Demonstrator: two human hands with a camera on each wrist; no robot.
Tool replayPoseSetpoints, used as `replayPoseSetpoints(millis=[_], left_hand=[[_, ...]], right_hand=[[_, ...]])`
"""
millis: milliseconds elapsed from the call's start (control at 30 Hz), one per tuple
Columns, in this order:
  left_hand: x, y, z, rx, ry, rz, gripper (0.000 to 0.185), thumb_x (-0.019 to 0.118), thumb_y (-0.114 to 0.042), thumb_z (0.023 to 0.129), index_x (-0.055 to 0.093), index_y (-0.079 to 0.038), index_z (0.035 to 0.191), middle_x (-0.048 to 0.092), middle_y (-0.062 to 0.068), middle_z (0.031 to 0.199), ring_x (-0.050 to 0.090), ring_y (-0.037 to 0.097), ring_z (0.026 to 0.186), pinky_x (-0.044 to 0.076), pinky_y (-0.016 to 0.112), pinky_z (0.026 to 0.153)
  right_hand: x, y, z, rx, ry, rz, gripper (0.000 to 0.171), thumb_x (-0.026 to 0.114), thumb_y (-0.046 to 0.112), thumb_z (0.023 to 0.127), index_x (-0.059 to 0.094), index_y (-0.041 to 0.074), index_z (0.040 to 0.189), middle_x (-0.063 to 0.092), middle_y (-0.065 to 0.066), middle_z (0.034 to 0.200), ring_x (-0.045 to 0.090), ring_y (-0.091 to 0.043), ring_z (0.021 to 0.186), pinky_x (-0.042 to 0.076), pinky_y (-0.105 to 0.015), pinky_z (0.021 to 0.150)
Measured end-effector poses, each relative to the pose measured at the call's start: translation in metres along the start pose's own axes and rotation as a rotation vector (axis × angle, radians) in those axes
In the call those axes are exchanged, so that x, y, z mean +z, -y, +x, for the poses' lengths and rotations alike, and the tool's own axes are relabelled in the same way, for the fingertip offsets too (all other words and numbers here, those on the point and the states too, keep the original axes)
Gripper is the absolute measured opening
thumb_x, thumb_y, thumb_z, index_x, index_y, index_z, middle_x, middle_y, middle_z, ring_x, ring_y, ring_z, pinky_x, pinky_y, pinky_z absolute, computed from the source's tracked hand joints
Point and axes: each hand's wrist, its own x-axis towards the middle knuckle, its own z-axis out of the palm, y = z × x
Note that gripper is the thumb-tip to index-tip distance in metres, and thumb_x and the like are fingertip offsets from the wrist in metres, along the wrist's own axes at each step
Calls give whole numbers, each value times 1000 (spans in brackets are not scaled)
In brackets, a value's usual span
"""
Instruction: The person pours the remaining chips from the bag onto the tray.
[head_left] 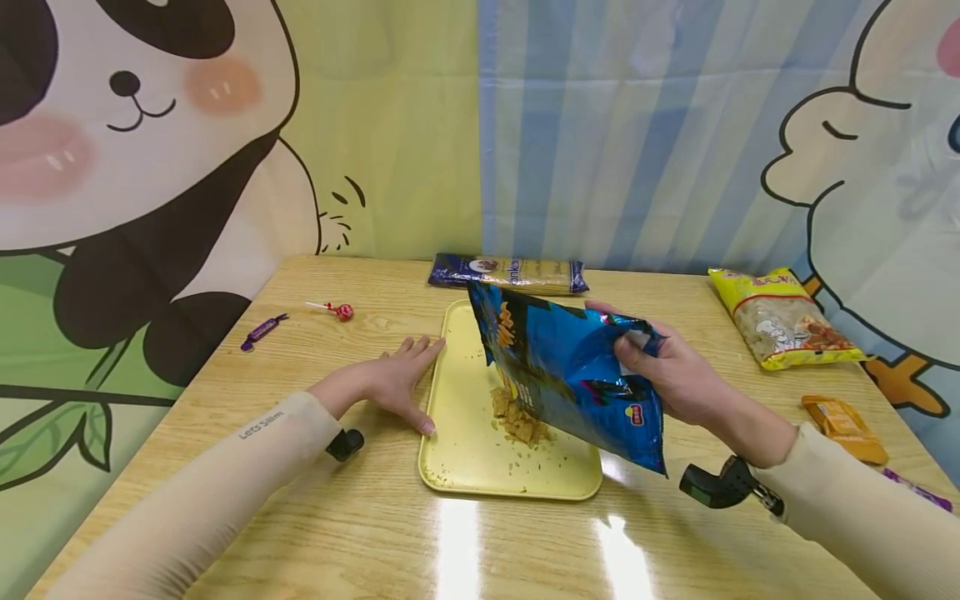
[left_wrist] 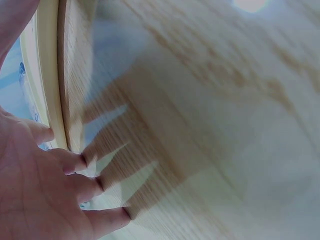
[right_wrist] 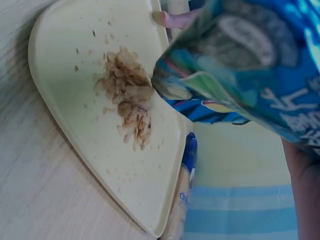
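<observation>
My right hand (head_left: 660, 367) grips a blue snack bag (head_left: 570, 367) by its bottom end and holds it tilted, mouth down, over a pale yellow tray (head_left: 465, 450). A small heap of brown snack pieces (head_left: 519, 418) lies on the tray under the bag's mouth; the right wrist view shows the snack pieces (right_wrist: 129, 102) just beside the bag's opening (right_wrist: 172, 87). My left hand (head_left: 397, 379) lies flat on the wooden table, fingers straight, against the tray's left edge (left_wrist: 50, 75).
A dark blue and tan packet (head_left: 506, 273) lies behind the tray. A yellow snack bag (head_left: 783, 321) and an orange packet (head_left: 843, 427) are at the right. A red lollipop (head_left: 337, 310) and a purple candy (head_left: 261, 331) sit at the left.
</observation>
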Motion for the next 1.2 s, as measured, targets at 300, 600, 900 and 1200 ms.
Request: replayPoseSetpoints(millis=[300,600,900,1200], left_hand=[[2,1,1,-6,0,4,138,88,-57,73,-3,-4,164,-3,34,167,-4,56,154,10,82,115],[1,1,1,0,-1,5,139,87,-58,72,-3,-5,164,-4,34,167,-4,56,153,10,82,114],[1,0,1,0,-1,8,140,88,-59,72,-3,-6,165,-5,33,167,-5,56,154,9,82,114],[1,0,0,4,-6,7,139,88,-57,72,-2,-4,164,-3,35,167,-3,58,153,10,82,114]], right_hand=[[-5,3,7,-17,82,197,49,39,25,111,37,27,160,55,7,148,60,-10,131,58,-33,99],[-8,4,17,8,58,176,53,39,33,110,30,29,162,53,9,150,60,-11,132,57,-36,100],[-13,2,22,18,45,153,52,38,33,111,31,32,162,52,9,148,61,-11,129,58,-36,98],[-15,-1,25,-12,90,212,51,37,28,112,32,30,162,55,9,149,60,-11,132,57,-35,100]])
